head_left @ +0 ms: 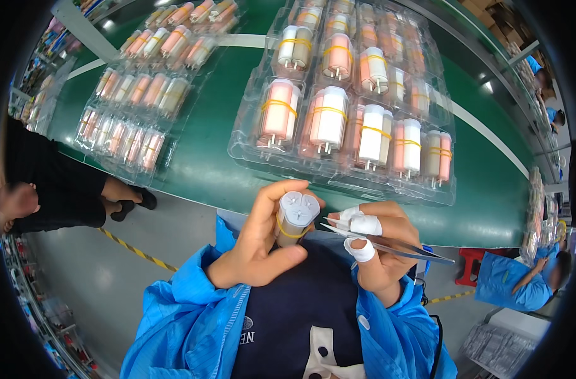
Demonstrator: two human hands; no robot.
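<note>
In my left hand [259, 243] is a bundle of cylinders [296, 218] with pale grey caps, bound by a yellow rubber band; the capped ends face up toward me. My fingers and thumb wrap round its sides. My right hand [382, 243], with white tape on the thumb and fingertips, grips metal tweezers [401, 247]. The tweezer tips point left at the bundle, a little apart from it. Beyond my hands a clear plastic tray [250, 151] holds rows of similar banded bundles in pink, white and grey, their thin prongs pointing toward me.
More clear trays [165, 114] of banded cylinders lie at the left on the green table [206, 170]. A person in dark clothes [54, 177] stands at the left. Another in blue [521, 284] sits at the far right, near a red stool [469, 266].
</note>
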